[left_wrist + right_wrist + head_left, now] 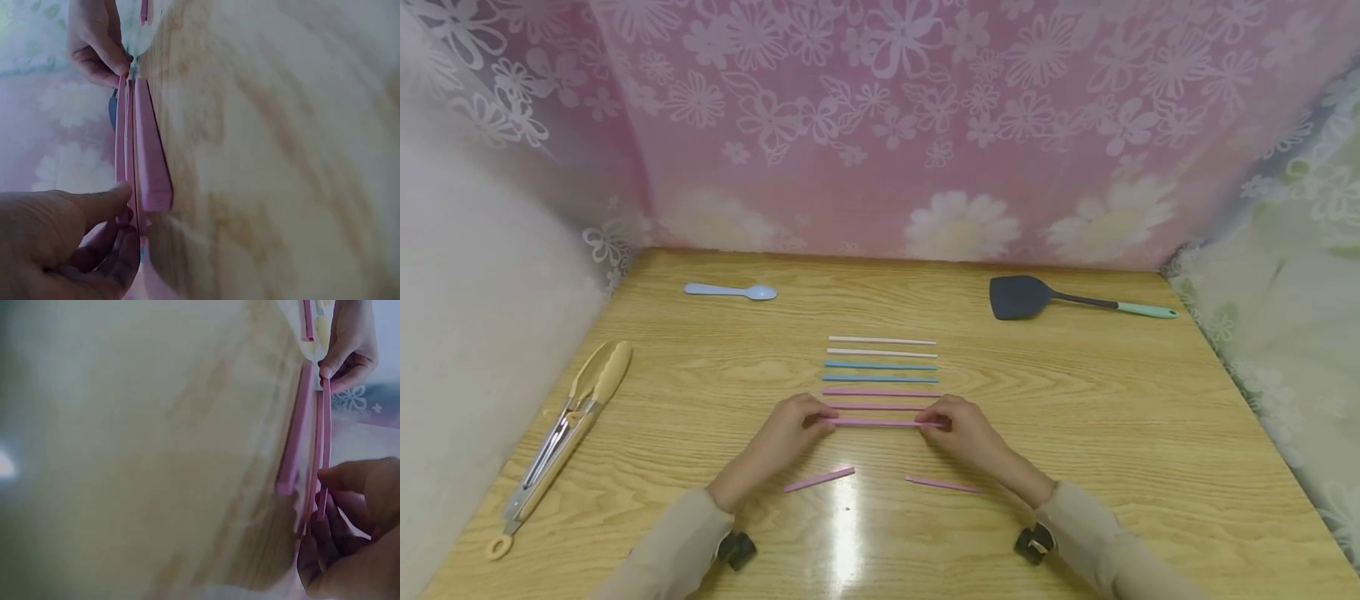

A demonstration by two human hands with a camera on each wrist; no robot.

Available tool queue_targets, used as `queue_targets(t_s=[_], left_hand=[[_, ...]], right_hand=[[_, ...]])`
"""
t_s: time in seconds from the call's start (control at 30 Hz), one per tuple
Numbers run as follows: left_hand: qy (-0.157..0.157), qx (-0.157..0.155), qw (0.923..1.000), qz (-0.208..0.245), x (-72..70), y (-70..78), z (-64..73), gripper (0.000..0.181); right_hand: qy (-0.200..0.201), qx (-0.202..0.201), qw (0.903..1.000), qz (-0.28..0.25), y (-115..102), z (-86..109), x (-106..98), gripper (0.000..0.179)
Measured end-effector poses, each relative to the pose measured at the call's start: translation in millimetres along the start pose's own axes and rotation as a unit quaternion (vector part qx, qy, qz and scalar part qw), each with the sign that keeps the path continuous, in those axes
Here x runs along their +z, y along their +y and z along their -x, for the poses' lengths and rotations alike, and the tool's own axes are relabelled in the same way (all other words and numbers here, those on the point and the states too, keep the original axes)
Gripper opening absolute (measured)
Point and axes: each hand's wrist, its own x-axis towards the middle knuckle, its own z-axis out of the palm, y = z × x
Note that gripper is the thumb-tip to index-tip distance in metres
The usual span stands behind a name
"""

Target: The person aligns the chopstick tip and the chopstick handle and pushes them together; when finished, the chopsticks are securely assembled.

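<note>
My left hand (pixel 792 427) pinches one end of a pink chopstick (pixel 880 422) between thumb and fingers. The other end is pinched by my right hand (pixel 964 429), so the stick lies level between both hands. Just beyond it, two more pink chopsticks (pixel 880 407) run parallel. Farther back come two blue chopsticks (pixel 880 366) and two white chopsticks (pixel 880 340), all in one row. Nearer to me, a loose pink chopstick (pixel 819 479) slants below my left hand, and another pink chopstick (pixel 943 484) slants below my right. Both wrist views show thumb and fingertips on the held stick.
Yellow-handled tongs (pixel 567 437) lie along the table's left side. At the back left is a pale blue spoon (pixel 730 291); at the back right, a dark spatula (pixel 1021 297) with a mint handle. A pink floral curtain (pixel 880 125) hangs behind the wooden table (pixel 1112 417).
</note>
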Motion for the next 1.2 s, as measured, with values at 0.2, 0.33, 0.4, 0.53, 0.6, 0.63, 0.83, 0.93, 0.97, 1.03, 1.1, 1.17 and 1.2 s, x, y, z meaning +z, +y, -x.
queue_targets(t_s=[0.2, 0.33, 0.4, 0.53, 0.6, 0.63, 0.83, 0.93, 0.97, 1.03, 1.1, 1.17, 1.2], left_hand=[[-0.005, -0.02, 0.9998, 0.001, 2.6, 2.1, -0.5, 0.013], [0.004, -0.027, 0.9996, -0.002, 4.1, 4.3, -0.6, 0.013], [0.007, -0.026, 0.9996, -0.008, 4.9, 4.5, -0.7, 0.013], [0.009, -0.023, 0.9996, -0.014, 6.0, 4.2, -0.8, 0.013], [0.01, -0.022, 0.9996, -0.015, 6.5, 3.6, -0.9, 0.013], [0.011, -0.022, 0.9996, -0.016, 6.7, 3.6, -0.9, 0.013], [0.012, -0.028, 0.9995, -0.011, 6.6, 3.9, 0.0, 0.013], [0.021, -0.036, 0.9991, -0.011, 5.2, 5.0, 1.3, 0.013], [0.025, -0.038, 0.9989, -0.012, 4.5, 5.1, 2.0, 0.014], [0.036, -0.043, 0.9983, -0.014, 2.6, 5.9, 3.7, 0.014], [0.046, -0.045, 0.9978, -0.018, 0.6, 7.1, 6.1, 0.016], [0.053, -0.043, 0.9975, -0.02, -1.4, 8.4, 9.4, 0.018], [0.055, -0.041, 0.9974, -0.02, -2.3, 9.4, 11.5, 0.018]], right_hand=[[0.006, 0.028, 0.9994, 0.021, -2.8, -0.4, 1.8, 0.005], [0.013, 0.041, 0.9986, 0.03, -6.2, -0.3, 0.9, 0.005], [0.018, 0.044, 0.9983, 0.035, -7.8, 0.0, 0.2, 0.007], [0.024, 0.05, 0.9977, 0.04, -9.1, 0.3, -0.4, 0.01], [0.023, 0.053, 0.9975, 0.04, -9.1, 0.4, -0.5, 0.009], [0.023, 0.054, 0.9975, 0.041, -9.2, 0.4, -0.4, 0.009], [0.023, 0.061, 0.9972, 0.035, -9.2, 1.4, -1.4, 0.007], [0.029, 0.065, 0.9971, 0.025, -8.5, 3.1, -2.9, 0.007], [0.033, 0.063, 0.9973, 0.021, -8.1, 3.9, -3.7, 0.008], [0.038, 0.067, 0.997, 0.008, -7.9, 5.3, -5.0, 0.01], [0.042, 0.07, 0.9966, -0.002, -8.0, 7.0, -6.6, 0.011], [0.038, 0.078, 0.9961, -0.019, -8.6, 9.6, -8.6, 0.011], [0.033, 0.088, 0.9952, -0.027, -9.2, 11.1, -9.4, 0.011]])
